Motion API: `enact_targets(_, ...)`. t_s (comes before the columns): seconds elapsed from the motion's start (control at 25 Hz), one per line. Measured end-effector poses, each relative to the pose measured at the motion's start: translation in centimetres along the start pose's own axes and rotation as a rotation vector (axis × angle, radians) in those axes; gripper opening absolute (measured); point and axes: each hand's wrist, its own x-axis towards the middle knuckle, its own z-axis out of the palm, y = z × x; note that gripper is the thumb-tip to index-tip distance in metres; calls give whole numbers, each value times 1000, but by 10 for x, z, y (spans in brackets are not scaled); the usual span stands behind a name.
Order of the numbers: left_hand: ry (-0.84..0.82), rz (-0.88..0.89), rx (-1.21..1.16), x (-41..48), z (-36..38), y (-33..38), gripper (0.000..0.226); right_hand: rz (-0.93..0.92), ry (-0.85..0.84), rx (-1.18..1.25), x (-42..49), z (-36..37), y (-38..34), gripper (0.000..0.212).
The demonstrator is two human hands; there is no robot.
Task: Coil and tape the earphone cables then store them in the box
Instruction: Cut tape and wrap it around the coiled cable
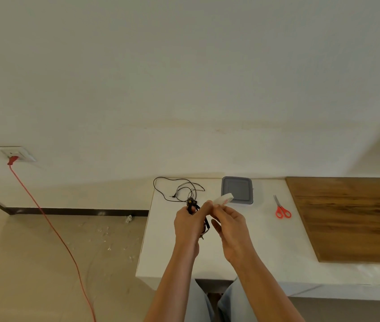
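My left hand [188, 225] is closed around a coiled black earphone cable [204, 223], held above the white table [265, 247]; its earbuds stick up above my fingers. My right hand [229, 225] pinches a white roll of tape [224, 199] with red print, right beside the coil. A second black earphone cable [177, 189] lies loose and uncoiled at the table's far left corner. The grey box [237, 190] with its lid on stands against the wall, just behind the tape.
Orange-handled scissors [282, 209] lie to the right of the box. A brown wooden board [351, 217] covers the table's right part. On the left, a red cord [52, 228] runs from a wall socket [15, 154] down across the floor.
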Motion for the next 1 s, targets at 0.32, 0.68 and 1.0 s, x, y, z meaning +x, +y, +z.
enact_targets(0.32,-40,-27,216,12,-6,-7,28,85,11,-174,13,-12,19,15)
enact_targets(0.68,-98,-472,201,37,-4,-58,22,122,-184,-982,44,-46,44,26)
enact_targets(1.0,-226,-243,174,39,-16,-60,30,85,-63,-533,49,-56,47,13)
